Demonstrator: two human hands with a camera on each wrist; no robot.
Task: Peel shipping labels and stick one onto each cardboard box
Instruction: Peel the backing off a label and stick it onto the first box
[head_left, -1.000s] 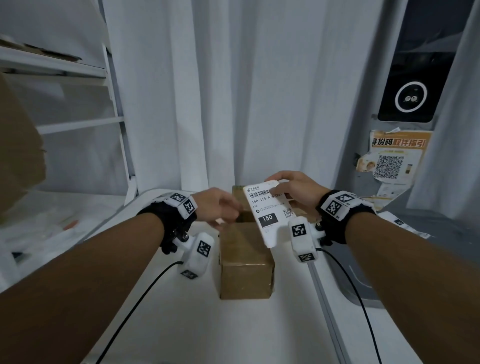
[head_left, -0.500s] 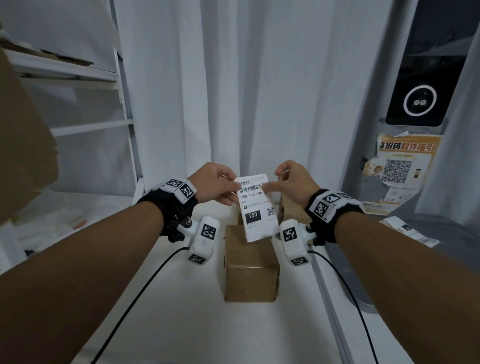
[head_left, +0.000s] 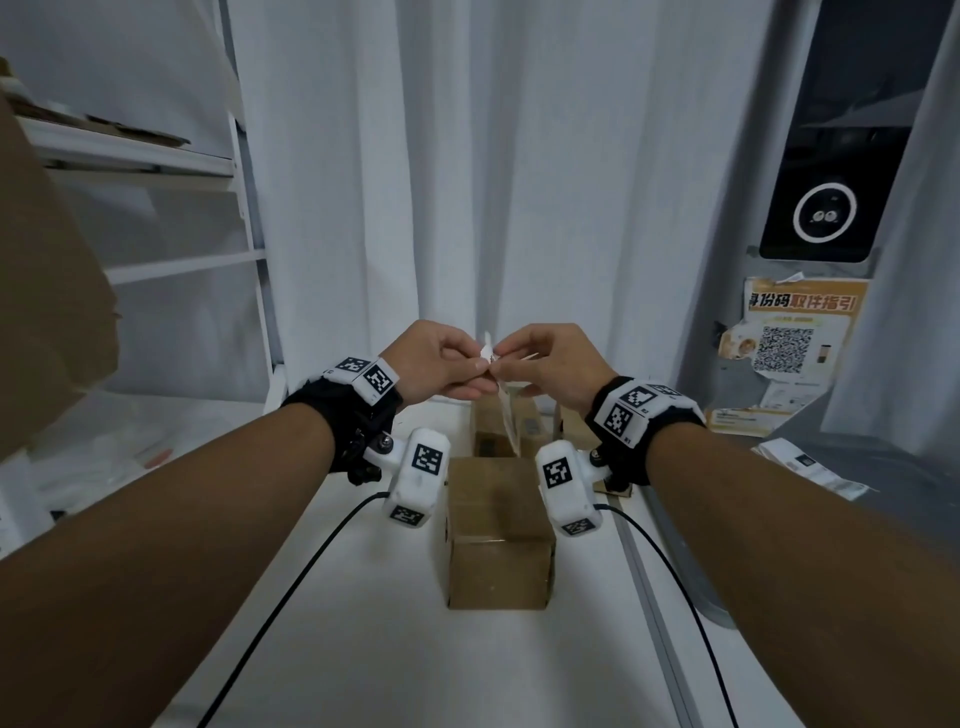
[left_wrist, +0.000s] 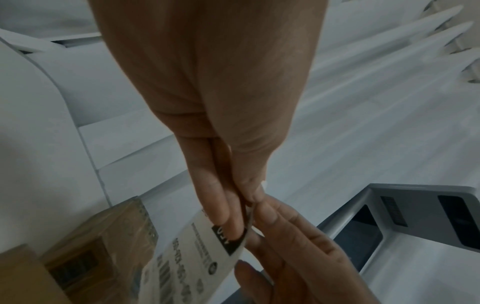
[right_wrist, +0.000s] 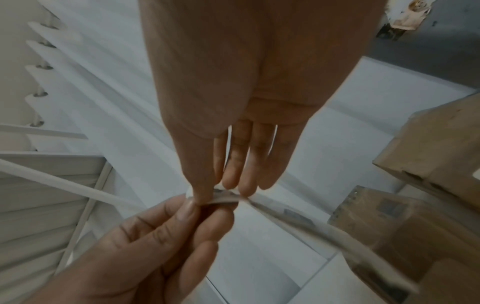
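A white shipping label (head_left: 506, 415) hangs edge-on between my two hands, above the table. My left hand (head_left: 441, 364) pinches its top corner, and my right hand (head_left: 540, 358) pinches the same corner from the other side. In the left wrist view the label (left_wrist: 197, 253) shows its barcode and a black block under my left fingers (left_wrist: 221, 207). In the right wrist view my right fingertips (right_wrist: 205, 193) pinch the label's bent corner (right_wrist: 226, 197). A plain cardboard box (head_left: 498, 530) stands on the white table (head_left: 363, 649) below the hands. More boxes (head_left: 491, 428) stand behind it.
White curtains (head_left: 467, 182) hang behind the table. White shelves (head_left: 156, 208) stand at the left. A grey machine (head_left: 831, 467) at the right carries loose labels (head_left: 810, 465) and an orange poster (head_left: 795, 332). Two black cables (head_left: 291, 587) trail across the table from my wrists.
The label was held flat and facing me by the right hand; the left hand came in, and both hands rose and turned it edge-on, now pinching its top corner.
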